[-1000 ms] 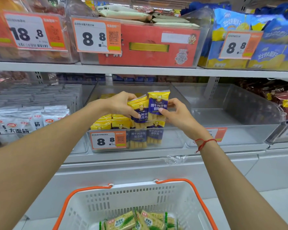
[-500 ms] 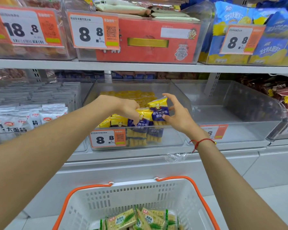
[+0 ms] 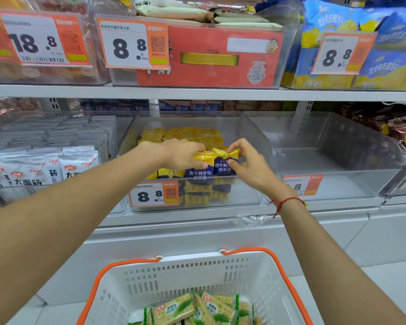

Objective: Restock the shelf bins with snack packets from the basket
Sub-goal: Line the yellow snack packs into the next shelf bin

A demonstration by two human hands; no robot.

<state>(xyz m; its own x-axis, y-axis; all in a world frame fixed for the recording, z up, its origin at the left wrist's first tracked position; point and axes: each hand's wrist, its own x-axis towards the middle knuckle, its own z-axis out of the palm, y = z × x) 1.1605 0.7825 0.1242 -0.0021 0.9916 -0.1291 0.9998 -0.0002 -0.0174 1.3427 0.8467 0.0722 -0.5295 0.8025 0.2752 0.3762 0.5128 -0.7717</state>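
Note:
Both my hands are inside the clear middle shelf bin, at its front. My left hand grips the top of a yellow-and-blue snack packet. My right hand pinches a second yellow-and-blue packet beside it. The two packets stand upright against the bin's front wall. More yellow packets lie in rows behind them. Below, the white basket with orange handles holds several green-and-beige cracker packets.
To the right stands a clear bin with nothing visible in it. Left is a bin of white-and-grey packets. The upper shelf carries a red box and blue-yellow bags behind price tags. White cabinet fronts run below.
Both hands lowered the two packets from above the bin's front edge down into the bin, among the other packets. The camera moved slightly closer.

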